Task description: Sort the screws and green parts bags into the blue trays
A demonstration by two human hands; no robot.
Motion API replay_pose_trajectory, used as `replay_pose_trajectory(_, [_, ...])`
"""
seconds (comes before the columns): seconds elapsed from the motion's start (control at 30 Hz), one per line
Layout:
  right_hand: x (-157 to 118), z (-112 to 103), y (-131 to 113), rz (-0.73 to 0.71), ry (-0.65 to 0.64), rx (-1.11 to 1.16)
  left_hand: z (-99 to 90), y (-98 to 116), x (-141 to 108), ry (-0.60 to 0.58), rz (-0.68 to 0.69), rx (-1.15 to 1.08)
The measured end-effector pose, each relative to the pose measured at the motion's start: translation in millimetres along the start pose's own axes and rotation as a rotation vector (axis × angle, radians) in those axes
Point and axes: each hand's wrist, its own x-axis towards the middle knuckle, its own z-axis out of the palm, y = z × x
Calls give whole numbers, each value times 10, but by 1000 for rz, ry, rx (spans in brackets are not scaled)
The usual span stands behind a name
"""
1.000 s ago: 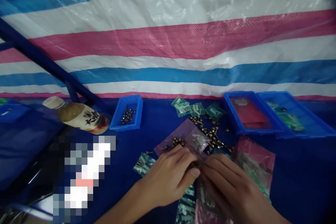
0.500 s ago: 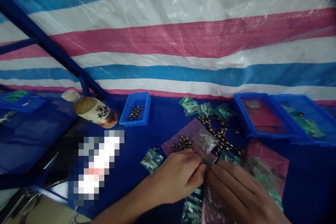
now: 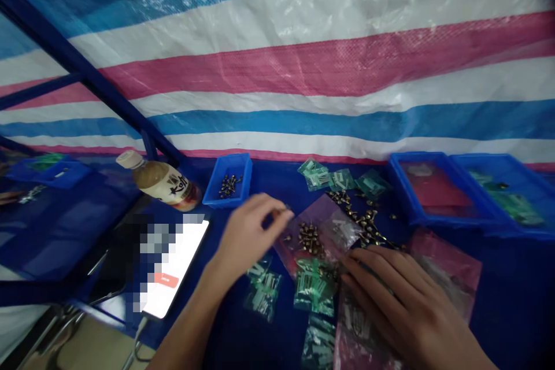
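My left hand (image 3: 254, 231) is raised off the left edge of a pink plastic bag (image 3: 326, 215). Thumb and forefinger curl together in a pinch, slightly smeared; a small dark spot shows at the tips, too small to name. Brass-coloured screw-like pieces (image 3: 309, 238) and a small clear packet (image 3: 342, 228) show at the bag. My right hand (image 3: 403, 300) has its fingers pressed together on the bag's lower right corner. Green-tinted packets (image 3: 314, 286) lie between the hands, and others (image 3: 262, 289) below my left wrist. A second pink bag (image 3: 358, 329) lies partly under my right hand.
A blue bin (image 3: 249, 179) of brass pieces stands beside a drink bottle (image 3: 167, 182). A phone (image 3: 173, 277) with a cable lies left. Two blue bins (image 3: 437, 222) (image 3: 520, 234) stand right. Loose brass pieces (image 3: 368, 222) and green packets (image 3: 318, 176) lie at the back.
My left hand has left the bag's lower edge and moved up and left. Green packets it covered now show. My right hand stays near the same corner. The view has shifted slightly.
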Motion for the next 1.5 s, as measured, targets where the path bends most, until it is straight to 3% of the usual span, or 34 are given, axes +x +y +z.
replay_pose_trajectory(0.07, [1,15,-10,23,-5,-18,-173,-248,48,261,-93,264])
replay_pose_trajectory(0.1, [4,18,-17,23,-13,-23,-249,-362,65,327,-156,377])
replay_pose_trajectory(0.2, [11,12,-39,13,-48,-6,-366,-559,87,408,-298,568])
replay_pose_trajectory(0.27, [15,7,-43,12,-53,3,-333,-533,80,432,-283,555])
replay_pose_trajectory(0.33, [23,8,-35,15,-55,10,-233,-410,59,331,-175,452])
replay_pose_trajectory(0.43, [42,13,-9,14,-62,22,-39,-186,19,-106,32,262])
replay_pose_trajectory(0.5, [47,12,5,9,-58,29,71,-87,-2,-331,69,220])
replay_pose_trajectory(0.6, [27,5,12,6,-56,35,171,-50,-19,-433,33,229])
replay_pose_trajectory(0.8, [-24,5,27,8,-90,14,175,-117,-30,-454,36,159])
replay_pose_trajectory(0.97, [18,-13,35,35,-79,47,102,-11,-31,-221,-1,44])
replay_pose_trajectory(1.13, [69,-32,32,78,-56,96,135,58,-28,-168,63,20])
replay_pose_trajectory(1.3, [86,-9,28,78,-58,97,255,-134,14,-44,-6,241])
replay_pose_trajectory(1.5, [82,-24,16,75,-52,82,373,-371,172,-82,67,313])
